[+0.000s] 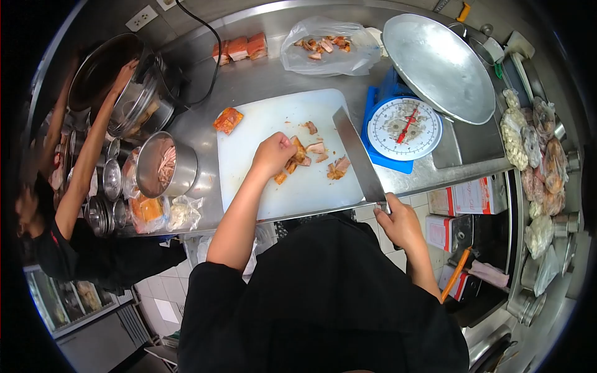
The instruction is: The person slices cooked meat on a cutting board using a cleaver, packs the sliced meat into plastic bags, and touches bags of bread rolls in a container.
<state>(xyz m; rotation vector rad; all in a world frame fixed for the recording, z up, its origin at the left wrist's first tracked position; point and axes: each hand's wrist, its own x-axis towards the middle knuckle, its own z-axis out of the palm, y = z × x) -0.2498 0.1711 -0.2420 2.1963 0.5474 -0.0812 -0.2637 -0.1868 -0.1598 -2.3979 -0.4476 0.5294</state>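
Observation:
My right hand (401,221) grips the handle of a broad cleaver (359,156); its blade lies over the right edge of a white cutting board (249,161). Over the middle of the board, my left hand (274,153) is closed, with its fingers at the cut pieces of roasted meat (298,154); whether it holds a piece is hidden. More small pieces (338,168) are scattered between the hand and the blade. A larger browned chunk (228,120) sits at the board's upper left corner.
A blue scale (404,128) with a metal pan (439,68) stands right of the board. Behind are meat blocks (239,48) and a plastic bag (329,46) with pieces. A metal pot (166,165) is at left, where another person's arm (93,149) reaches to a large pan (102,71).

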